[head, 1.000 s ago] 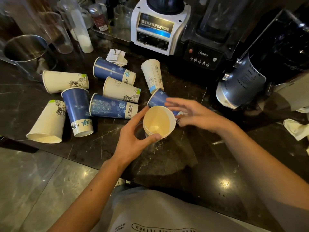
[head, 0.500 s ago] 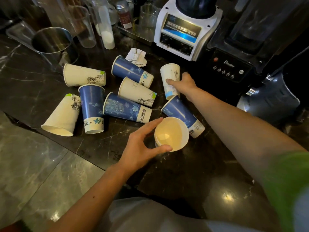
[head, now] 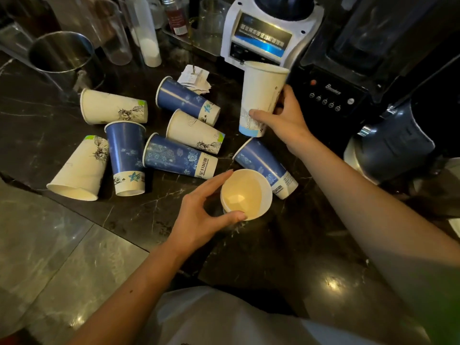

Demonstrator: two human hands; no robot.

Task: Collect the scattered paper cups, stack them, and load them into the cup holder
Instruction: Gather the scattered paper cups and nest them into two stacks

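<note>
Paper cups (head: pixel 179 158), seven of them, lie on their sides across the dark marble counter (head: pixel 273 257) before the white blender (head: pixel 263 33), their long axes pointing every way. The right hand (head: pixel 286 120) grips a white cup (head: pixel 261 95) near upright, mouth tipped toward the blender. The left hand (head: pixel 199 215) curls round an upright cup (head: pixel 245 194), mouth up.

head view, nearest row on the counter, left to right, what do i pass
white cup → blue star-band cup → blue floral cup → open cup in left hand → dark blender jug. raised cup in right hand overlaps, skipped.
</note>
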